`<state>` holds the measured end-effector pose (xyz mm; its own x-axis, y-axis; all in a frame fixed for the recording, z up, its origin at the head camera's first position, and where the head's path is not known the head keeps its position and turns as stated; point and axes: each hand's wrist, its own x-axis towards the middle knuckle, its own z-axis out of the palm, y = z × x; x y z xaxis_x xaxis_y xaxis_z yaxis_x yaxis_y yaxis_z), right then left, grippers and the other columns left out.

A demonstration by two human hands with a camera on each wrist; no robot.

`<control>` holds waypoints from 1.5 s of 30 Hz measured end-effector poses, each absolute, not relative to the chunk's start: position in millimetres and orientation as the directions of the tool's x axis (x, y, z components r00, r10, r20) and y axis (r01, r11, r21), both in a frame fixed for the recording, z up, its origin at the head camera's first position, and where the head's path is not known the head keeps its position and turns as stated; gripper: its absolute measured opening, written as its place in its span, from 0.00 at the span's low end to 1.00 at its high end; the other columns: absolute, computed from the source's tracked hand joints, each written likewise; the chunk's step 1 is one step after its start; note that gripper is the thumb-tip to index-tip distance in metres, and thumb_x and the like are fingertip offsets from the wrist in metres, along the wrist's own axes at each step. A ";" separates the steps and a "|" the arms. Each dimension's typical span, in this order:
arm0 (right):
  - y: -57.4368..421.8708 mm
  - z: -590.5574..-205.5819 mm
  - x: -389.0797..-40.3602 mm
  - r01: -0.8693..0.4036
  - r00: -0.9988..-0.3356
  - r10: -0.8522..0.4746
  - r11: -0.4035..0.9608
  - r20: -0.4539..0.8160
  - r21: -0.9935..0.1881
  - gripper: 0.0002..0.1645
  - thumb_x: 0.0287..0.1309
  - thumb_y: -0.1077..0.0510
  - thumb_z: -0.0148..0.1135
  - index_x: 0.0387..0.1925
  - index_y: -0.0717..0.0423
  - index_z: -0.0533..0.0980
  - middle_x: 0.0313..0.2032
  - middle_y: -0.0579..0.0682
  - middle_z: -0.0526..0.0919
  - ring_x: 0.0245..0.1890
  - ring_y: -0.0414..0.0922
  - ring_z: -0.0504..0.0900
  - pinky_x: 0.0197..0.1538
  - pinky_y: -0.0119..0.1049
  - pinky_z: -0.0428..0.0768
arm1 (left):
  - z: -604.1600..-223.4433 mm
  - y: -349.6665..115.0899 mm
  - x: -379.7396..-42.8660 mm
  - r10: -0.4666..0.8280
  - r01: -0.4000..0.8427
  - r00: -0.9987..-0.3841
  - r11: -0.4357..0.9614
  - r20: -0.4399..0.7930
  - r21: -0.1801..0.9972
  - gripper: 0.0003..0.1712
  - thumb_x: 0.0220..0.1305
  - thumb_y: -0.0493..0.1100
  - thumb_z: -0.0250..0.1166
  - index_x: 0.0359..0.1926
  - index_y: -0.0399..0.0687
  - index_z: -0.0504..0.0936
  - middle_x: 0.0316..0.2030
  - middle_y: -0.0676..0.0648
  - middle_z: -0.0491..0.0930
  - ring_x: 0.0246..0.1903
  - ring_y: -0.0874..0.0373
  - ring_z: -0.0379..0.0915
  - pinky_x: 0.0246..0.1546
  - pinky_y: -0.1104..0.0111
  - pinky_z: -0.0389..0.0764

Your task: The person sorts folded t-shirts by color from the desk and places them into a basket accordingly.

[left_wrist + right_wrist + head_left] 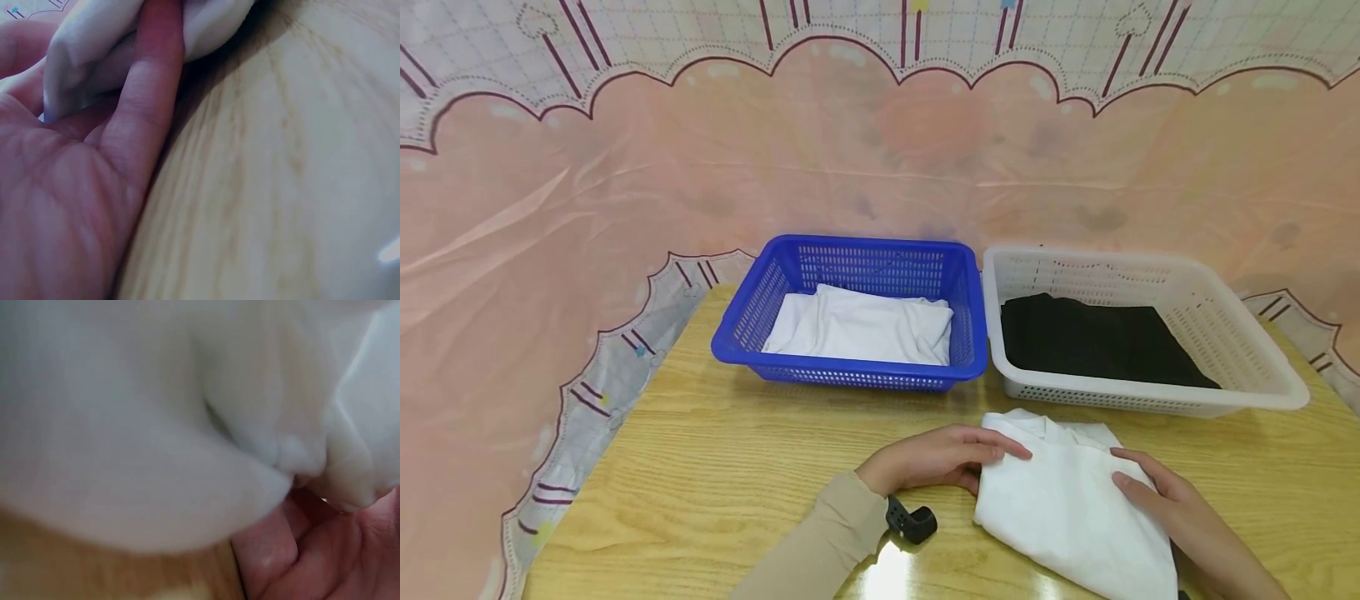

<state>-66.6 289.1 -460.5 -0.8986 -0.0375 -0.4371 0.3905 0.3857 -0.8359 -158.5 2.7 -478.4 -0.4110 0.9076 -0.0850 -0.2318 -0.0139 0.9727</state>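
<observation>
A folded white shirt, its collar at the far end, lies on the wooden table in front of the baskets. At its left edge my left hand grips the cloth, with fingers on top. The left wrist view shows the white cloth tucked between the thumb and fingers. My right hand holds the right edge, two digits lying on the upper face. In the right wrist view, layered cloth covers much of that hand, and its other fingertips are hidden.
Behind the shirt stand a blue basket holding white folded cloth and, to its right, a white basket with black cloth. A black wrist strap sits by the left cuff. Patterned fabric hangs behind the table.
</observation>
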 end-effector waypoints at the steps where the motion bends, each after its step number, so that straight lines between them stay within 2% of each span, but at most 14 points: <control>1: 288.9 -460.4 -66.8 0.388 -0.899 -0.038 0.390 -0.436 -0.835 0.40 0.57 0.38 0.50 0.66 0.50 0.51 0.65 0.57 0.49 0.58 0.53 0.55 0.48 0.40 0.71 | -478.2 2.6 -158.4 0.908 -0.233 -0.411 -0.015 -0.085 0.972 0.19 0.69 0.41 0.44 0.57 0.44 0.71 0.51 0.53 0.71 0.43 0.59 0.72 0.38 0.62 0.77; 13: 290.1 -460.9 -65.8 0.372 -0.905 -0.031 0.425 -0.424 -0.825 0.39 0.58 0.38 0.49 0.66 0.49 0.52 0.65 0.56 0.50 0.54 0.44 0.61 0.45 0.33 0.72 | -476.7 2.0 -156.2 0.904 -0.237 -0.417 -0.006 -0.096 0.972 0.18 0.68 0.41 0.45 0.56 0.47 0.72 0.51 0.54 0.71 0.44 0.58 0.73 0.39 0.61 0.77; 20: 288.0 -460.0 -66.5 0.390 -0.899 -0.030 0.397 -0.436 -0.831 0.41 0.57 0.37 0.49 0.66 0.50 0.51 0.65 0.57 0.49 0.58 0.52 0.55 0.49 0.40 0.71 | -475.8 1.5 -156.8 0.905 -0.233 -0.416 -0.016 -0.085 0.972 0.19 0.69 0.40 0.44 0.57 0.44 0.71 0.51 0.53 0.72 0.43 0.59 0.73 0.38 0.62 0.77; 27: 288.0 -459.5 -66.2 0.381 -0.902 -0.027 0.416 -0.430 -0.825 0.42 0.56 0.36 0.49 0.66 0.50 0.51 0.65 0.57 0.49 0.59 0.54 0.53 0.50 0.43 0.70 | -475.2 1.3 -156.5 0.906 -0.241 -0.414 -0.013 -0.090 0.970 0.19 0.68 0.40 0.44 0.57 0.43 0.70 0.51 0.53 0.71 0.43 0.59 0.72 0.38 0.63 0.77; 33: 288.9 -462.3 -64.2 0.359 -0.911 -0.031 0.429 -0.411 -0.829 0.40 0.58 0.37 0.48 0.65 0.51 0.52 0.64 0.58 0.51 0.59 0.53 0.55 0.49 0.41 0.71 | -478.2 2.2 -155.8 0.907 -0.235 -0.411 -0.004 -0.096 0.972 0.19 0.69 0.40 0.44 0.57 0.45 0.71 0.52 0.54 0.70 0.44 0.59 0.72 0.39 0.62 0.77; 36: 289.0 -463.1 -63.1 0.343 -0.917 -0.038 0.438 -0.398 -0.831 0.39 0.59 0.38 0.48 0.65 0.52 0.52 0.63 0.59 0.52 0.56 0.52 0.60 0.47 0.40 0.72 | -479.4 2.0 -154.9 0.908 -0.230 -0.410 -0.007 -0.091 0.973 0.19 0.69 0.40 0.44 0.57 0.45 0.71 0.52 0.54 0.70 0.45 0.58 0.72 0.39 0.61 0.77; 38: 289.2 -462.7 -62.9 0.326 -0.923 -0.046 0.436 -0.383 -0.839 0.38 0.60 0.40 0.48 0.65 0.52 0.53 0.63 0.60 0.54 0.52 0.51 0.65 0.44 0.39 0.74 | -479.3 1.9 -153.7 0.903 -0.206 -0.420 -0.006 -0.083 0.979 0.18 0.69 0.41 0.44 0.56 0.45 0.71 0.52 0.54 0.70 0.45 0.59 0.72 0.40 0.61 0.77; 40: 289.7 -461.8 -63.8 0.285 -0.935 -0.053 0.471 -0.350 -0.835 0.36 0.60 0.41 0.47 0.65 0.52 0.54 0.62 0.60 0.55 0.50 0.48 0.67 0.42 0.37 0.74 | -478.5 1.9 -151.3 0.883 -0.135 -0.463 0.011 -0.073 0.991 0.17 0.68 0.42 0.45 0.55 0.49 0.73 0.51 0.55 0.71 0.41 0.60 0.73 0.38 0.64 0.77; 42: 290.7 -460.6 -64.6 0.238 -0.949 -0.058 0.516 -0.310 -0.823 0.35 0.61 0.41 0.46 0.64 0.52 0.55 0.61 0.60 0.57 0.49 0.47 0.67 0.41 0.36 0.74 | -477.0 2.5 -147.1 0.854 0.030 -0.520 0.060 -0.035 0.998 0.16 0.68 0.45 0.47 0.52 0.55 0.75 0.49 0.58 0.72 0.42 0.64 0.71 0.42 0.67 0.75; 45: 291.7 -459.0 -64.1 0.176 -0.965 -0.054 0.598 -0.258 -0.782 0.33 0.62 0.40 0.44 0.63 0.51 0.57 0.61 0.60 0.58 0.50 0.44 0.65 0.41 0.34 0.72 | -475.9 4.0 -139.0 0.807 0.271 -0.590 0.173 0.021 0.947 0.14 0.66 0.50 0.49 0.49 0.65 0.76 0.47 0.64 0.72 0.42 0.69 0.68 0.43 0.73 0.70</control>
